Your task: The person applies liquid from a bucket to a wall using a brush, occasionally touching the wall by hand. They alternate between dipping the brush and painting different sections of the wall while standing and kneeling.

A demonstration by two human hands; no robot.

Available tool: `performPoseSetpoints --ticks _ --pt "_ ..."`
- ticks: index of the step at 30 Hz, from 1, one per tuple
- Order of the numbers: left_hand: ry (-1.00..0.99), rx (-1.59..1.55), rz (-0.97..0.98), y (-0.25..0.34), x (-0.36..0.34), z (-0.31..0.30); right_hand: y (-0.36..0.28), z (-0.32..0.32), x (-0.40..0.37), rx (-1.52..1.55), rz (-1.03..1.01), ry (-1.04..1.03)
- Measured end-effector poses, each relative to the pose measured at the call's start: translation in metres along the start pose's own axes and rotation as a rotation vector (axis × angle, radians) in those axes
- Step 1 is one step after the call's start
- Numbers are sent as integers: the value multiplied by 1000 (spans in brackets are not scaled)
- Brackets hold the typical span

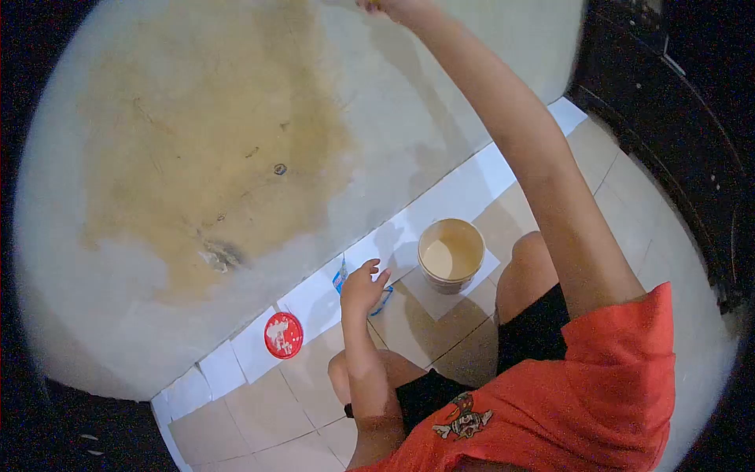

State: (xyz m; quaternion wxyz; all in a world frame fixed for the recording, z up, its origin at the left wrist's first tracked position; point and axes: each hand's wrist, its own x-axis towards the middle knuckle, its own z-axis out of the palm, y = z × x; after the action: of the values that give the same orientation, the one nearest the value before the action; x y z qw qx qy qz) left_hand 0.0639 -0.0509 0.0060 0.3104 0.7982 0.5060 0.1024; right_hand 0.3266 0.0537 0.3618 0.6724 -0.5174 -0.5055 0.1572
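Observation:
My right hand (385,6) is raised against the wall (377,102) at the top edge of the view, its fingers closed. A small yellowish bit shows at its fingertips; the rest of what it holds is cut off by the frame. Low above the floor, my left hand (365,289) hangs with its fingers loosely apart and nothing in them. Behind it, partly covered, lies a blue and white wrapper (340,277). To its right stands an upright bucket (451,253) with cream-coloured paint inside. A large tan patch (228,118) marks the pale wall.
A red lid (283,336) with white smears lies to the left, by the wall. White paper sheets (472,179) line the floor along the wall's foot, and another lies under the bucket. Dark furniture (668,102) borders the right side. My bent knees flank the tiled floor (275,409).

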Motion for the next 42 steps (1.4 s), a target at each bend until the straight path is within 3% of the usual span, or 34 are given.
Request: performPoseSetpoints --ticks 3,5,8,13,16,18,25,27,28,30,32,34,36,38,42 --pt "15 -22 -9 7 -9 -5 114 7 -1 -5 105 -144" --pt "19 -27 -13 8 -14 -8 169 10 -29 47 31 -37" --pt "8 -17 -33 7 -20 -10 240 15 -63 -84 81 16" --pt "38 -11 -11 8 -22 -15 338 17 -127 -230 113 49" --pt "28 -21 -10 4 -19 -9 345 9 -166 -214 186 -7" --pt "25 -21 -4 5 -19 -7 370 5 -185 -383 270 -18" --pt "15 6 13 6 -18 -6 366 -11 -215 -474 542 -102" --pt "14 -2 18 8 -19 -7 351 -13 -219 -156 1021 -99" --pt "20 -8 23 9 -19 -8 360 -14 -215 -166 1014 -103" --pt "28 -20 33 9 -19 -7 375 -14 -200 -156 864 -380" --pt "41 -44 33 9 -19 -7 318 1 -169 -34 914 -187" --pt "44 -26 50 9 -20 -9 282 7 -133 273 951 -146" --pt "47 -51 20 11 -22 -10 270 3 -104 278 834 -295" --pt "38 -68 -2 10 -21 -12 213 4 -87 237 994 -239" --pt "61 -16 43 5 -19 -10 151 -15 -49 158 776 -382"
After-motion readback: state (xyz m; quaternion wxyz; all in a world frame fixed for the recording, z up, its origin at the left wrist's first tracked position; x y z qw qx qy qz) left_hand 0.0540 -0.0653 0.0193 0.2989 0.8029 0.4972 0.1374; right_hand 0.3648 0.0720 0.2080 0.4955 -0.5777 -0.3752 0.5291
